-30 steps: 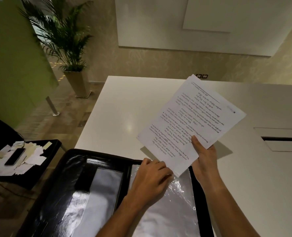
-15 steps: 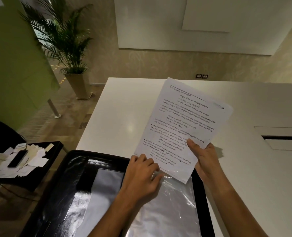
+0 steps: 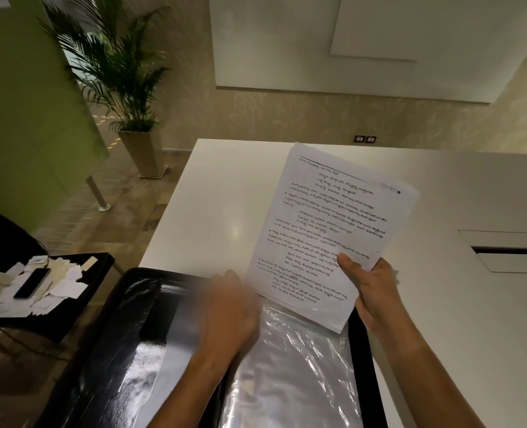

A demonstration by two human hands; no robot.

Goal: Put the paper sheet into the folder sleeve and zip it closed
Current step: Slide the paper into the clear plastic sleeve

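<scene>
I see the folder [image 3: 108, 350] open at the bench [image 3: 225, 193] near edge, the paper sheet [image 3: 324, 230] above its sleeve [image 3: 293, 366], the side table [image 3: 80, 307] left.

The paper sheet [image 3: 330, 236] is white with lines of black print. The folder [image 3: 126, 344] is glossy black, its sleeve [image 3: 290, 375] clear and shiny. The bench [image 3: 456, 304] is plain white; the wall [image 3: 287, 118] wears a pale beige leaf pattern.

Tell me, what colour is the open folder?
Glossy black folder, clearest in the head view.
</scene>
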